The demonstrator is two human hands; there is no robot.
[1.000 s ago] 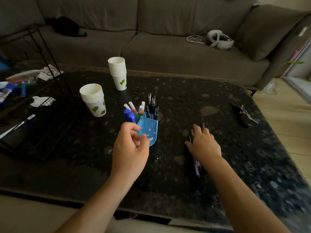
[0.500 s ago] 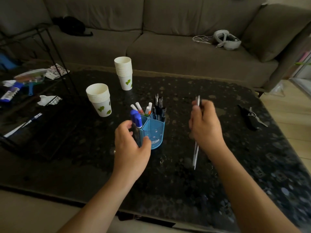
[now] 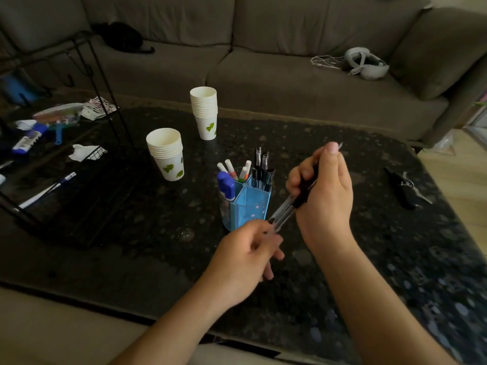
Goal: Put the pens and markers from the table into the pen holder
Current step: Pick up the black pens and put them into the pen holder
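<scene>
Head view shows my right hand [image 3: 325, 196] gripping a light, stiff, slick bundle of pens [image 3: 286, 209] mid-barrel, my left hand [image 3: 247, 255] pinching their lower tips, beside the pen holder [image 3: 250, 206].

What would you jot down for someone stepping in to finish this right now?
Right hand: gripping a bundle of pens above the table, tilted toward the holder.
Left hand: fingers at the bundle's lower tips; whether it grips them is unclear.
Done: holder already has markers and pens standing in its compartments.
Left: drop the bundle into the holder. No other loose pens show near it.
</scene>
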